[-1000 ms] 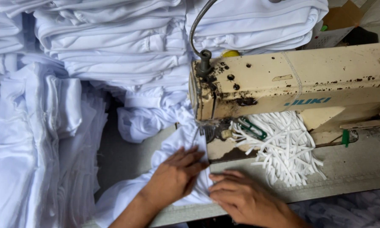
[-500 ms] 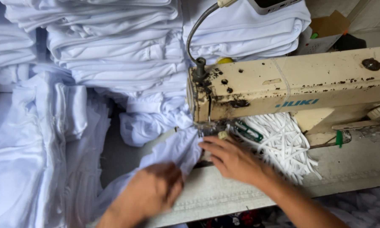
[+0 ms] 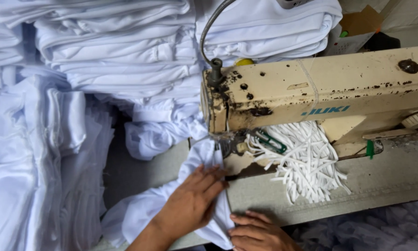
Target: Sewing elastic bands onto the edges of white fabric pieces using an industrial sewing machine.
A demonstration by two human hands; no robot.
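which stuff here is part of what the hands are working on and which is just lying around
In use:
- white cloth piece at the needle
- left hand flat on it
- right hand at its near edge
- sewing machine

Lying about:
- white strips under the machine arm
- green clip
- folded white stacks
- cardboard box

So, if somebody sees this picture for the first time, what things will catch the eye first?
First comes the old cream sewing machine, chipped and stained, across the upper right. Under its arm lies a heap of white strips, and stacks of folded white garments fill the top and left. At the bottom centre, the left hand presses flat on a white cloth just before the needle area, and the right hand rests at the cloth's near edge.
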